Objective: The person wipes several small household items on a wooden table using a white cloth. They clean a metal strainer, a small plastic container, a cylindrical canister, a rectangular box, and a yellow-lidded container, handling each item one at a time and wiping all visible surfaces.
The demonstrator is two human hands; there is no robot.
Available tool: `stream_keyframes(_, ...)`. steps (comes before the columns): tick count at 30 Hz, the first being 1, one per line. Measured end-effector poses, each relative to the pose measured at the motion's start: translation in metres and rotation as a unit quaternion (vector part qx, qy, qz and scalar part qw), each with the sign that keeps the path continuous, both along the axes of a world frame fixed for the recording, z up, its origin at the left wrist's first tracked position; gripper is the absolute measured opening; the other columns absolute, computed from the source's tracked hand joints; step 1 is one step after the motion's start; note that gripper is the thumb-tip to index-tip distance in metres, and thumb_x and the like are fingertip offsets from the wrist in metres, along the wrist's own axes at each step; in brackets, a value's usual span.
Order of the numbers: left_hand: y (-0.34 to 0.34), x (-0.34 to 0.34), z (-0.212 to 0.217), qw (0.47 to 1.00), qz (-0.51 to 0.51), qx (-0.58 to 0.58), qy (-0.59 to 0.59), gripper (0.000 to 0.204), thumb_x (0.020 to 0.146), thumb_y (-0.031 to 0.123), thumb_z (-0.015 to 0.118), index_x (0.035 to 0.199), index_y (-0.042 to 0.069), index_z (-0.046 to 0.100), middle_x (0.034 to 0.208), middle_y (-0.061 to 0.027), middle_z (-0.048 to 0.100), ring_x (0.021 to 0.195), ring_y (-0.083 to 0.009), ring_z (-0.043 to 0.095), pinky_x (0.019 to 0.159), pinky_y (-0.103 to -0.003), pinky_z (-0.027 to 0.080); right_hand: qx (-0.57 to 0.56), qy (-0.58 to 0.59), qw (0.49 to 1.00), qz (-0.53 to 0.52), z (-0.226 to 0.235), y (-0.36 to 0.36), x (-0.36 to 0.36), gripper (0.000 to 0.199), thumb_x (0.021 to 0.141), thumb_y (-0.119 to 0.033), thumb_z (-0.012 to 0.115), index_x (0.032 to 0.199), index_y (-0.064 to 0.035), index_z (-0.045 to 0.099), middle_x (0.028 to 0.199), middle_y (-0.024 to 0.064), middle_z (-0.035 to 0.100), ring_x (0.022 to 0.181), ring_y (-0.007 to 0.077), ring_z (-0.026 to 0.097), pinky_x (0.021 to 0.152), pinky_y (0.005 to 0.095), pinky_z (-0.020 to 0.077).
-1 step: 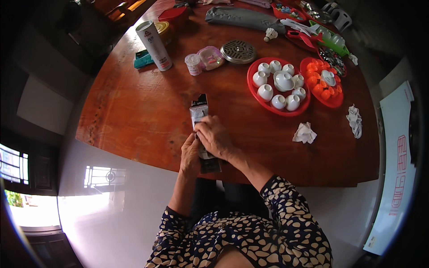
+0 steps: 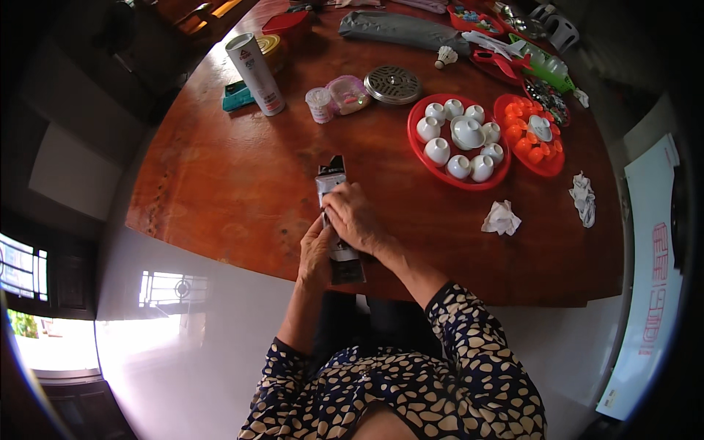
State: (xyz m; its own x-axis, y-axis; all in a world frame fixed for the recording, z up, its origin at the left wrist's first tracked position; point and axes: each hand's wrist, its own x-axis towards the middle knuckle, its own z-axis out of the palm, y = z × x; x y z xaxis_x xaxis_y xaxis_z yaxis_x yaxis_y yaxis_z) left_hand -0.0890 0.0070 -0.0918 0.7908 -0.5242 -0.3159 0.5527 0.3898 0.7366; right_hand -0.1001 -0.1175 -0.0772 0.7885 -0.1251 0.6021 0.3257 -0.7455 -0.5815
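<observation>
A long, narrow black-and-silver packet (image 2: 331, 180) lies lengthwise near the table's front edge, its dark lower end by the rim. Across its middle, my right hand (image 2: 353, 220) is closed, fingers bent over the packet. My left hand (image 2: 315, 251) meets it from the left side, thumb and fingers pinched at the packet's edge. The fingertips of both hands come together there, and the part of the packet under them is hidden. Whether it is open or sealed I cannot tell.
Crumpled tissue (image 2: 501, 218) lies right of my hands. Beyond are a red tray (image 2: 416, 156) of white cups, a red plate (image 2: 546, 168) of orange cups, a round metal grate (image 2: 393, 85), a small plastic tub (image 2: 320, 105) and a tall white tube (image 2: 255, 77).
Both hands and the packet sit very slightly further right. The grip looks the same, and the whole view has shifted a little.
</observation>
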Motion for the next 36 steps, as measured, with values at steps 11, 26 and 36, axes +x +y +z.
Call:
stream_keyframes(11, 0.016, -0.010, -0.002, 0.992, 0.019, 0.117, -0.051, 0.048, 0.086, 0.001, 0.061, 0.129, 0.000, 0.041, 0.096, -0.0064, 0.064, 0.084, -0.0118, 0.061, 0.075, -0.026, 0.051, 0.120, -0.010, 0.992, -0.030, 0.001, -0.029, 0.025, 0.012, 0.080, -0.006, 0.064, 0.092, -0.0050, 0.060, 0.090, 0.0125, 0.057, 0.087, 0.0298, 0.056, 0.077, 0.0382, 0.0459)
stream_keyframes(26, 0.042, -0.020, 0.012, 0.998, 0.003, 0.053, 0.041, 0.051, 0.086, 0.003, 0.061, 0.130, 0.010, 0.037, 0.098, -0.0102, 0.063, 0.074, -0.0164, 0.064, 0.061, -0.033, 0.055, 0.182, -0.011, 0.980, -0.084, -0.040, -0.063, 0.052, 0.015, 0.084, -0.008, 0.058, 0.097, -0.0065, 0.066, 0.089, 0.0088, 0.062, 0.085, 0.0246, 0.058, 0.077, 0.0345, 0.0475)
stream_keyframes(36, 0.029, -0.017, 0.013, 0.973, -0.023, -0.194, 0.121, 0.047, 0.092, 0.049, 0.051, 0.115, 0.008, 0.055, 0.096, -0.0038, 0.060, 0.084, -0.0153, 0.059, 0.072, -0.030, 0.052, 0.230, 0.004, 0.971, 0.061, 0.027, 0.054, -0.054, 0.021, 0.087, -0.005, 0.058, 0.107, -0.0020, 0.055, 0.097, 0.0103, 0.057, 0.090, 0.0230, 0.056, 0.082, 0.0325, 0.0445)
